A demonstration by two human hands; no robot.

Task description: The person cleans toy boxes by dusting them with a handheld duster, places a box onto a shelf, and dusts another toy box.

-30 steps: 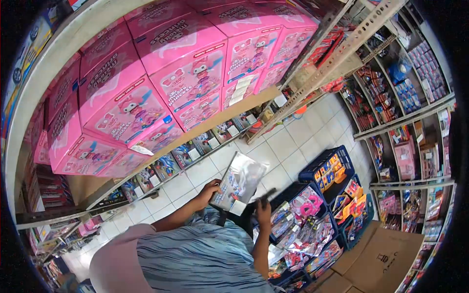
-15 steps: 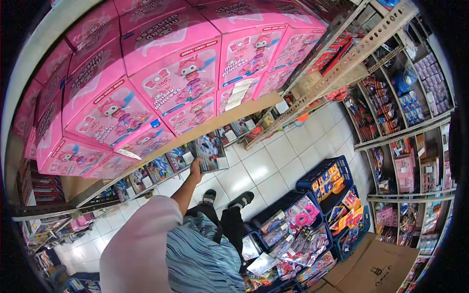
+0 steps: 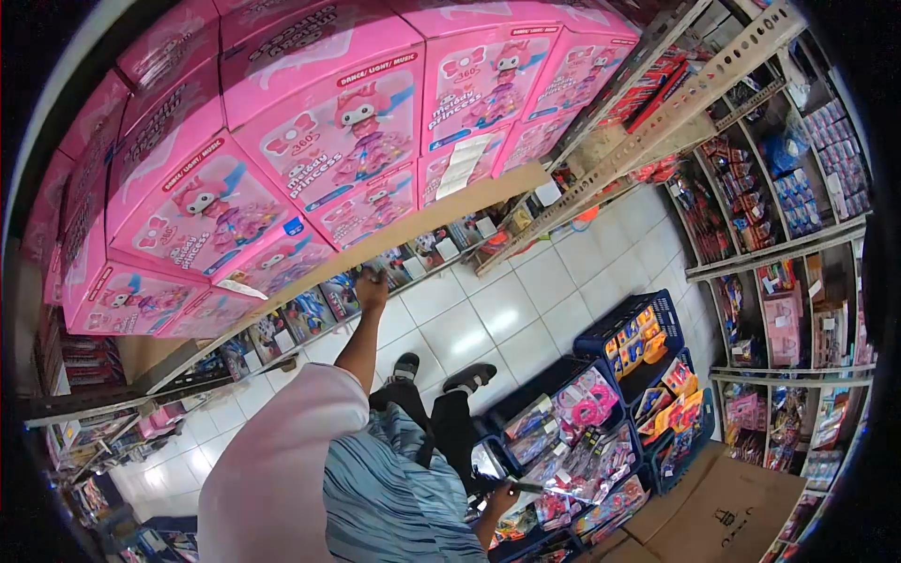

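Observation:
My left hand [image 3: 372,289] reaches to the row of boxed toys [image 3: 338,293] on the low shelf under the pink boxes; its fingers are at the box fronts, and whether they grip one is unclear. My right hand [image 3: 504,497] is low in the view, beside the blue crates, closed round a dark, thin object [image 3: 528,487] that I cannot make out. Packaged pink toys [image 3: 584,399] lie in the crate near it.
Stacked pink doll boxes [image 3: 361,127] fill the upper shelf. A perforated metal post [image 3: 657,122] slants at its right end. Blue crates [image 3: 664,310] and a cardboard box [image 3: 727,511] stand at the lower right. Stocked shelves [image 3: 779,230] line the right side.
The boxed item, held between both hands at first, went to the low shelf in my left hand and no longer stands out from the row. My right hand has come back into view near the crates.

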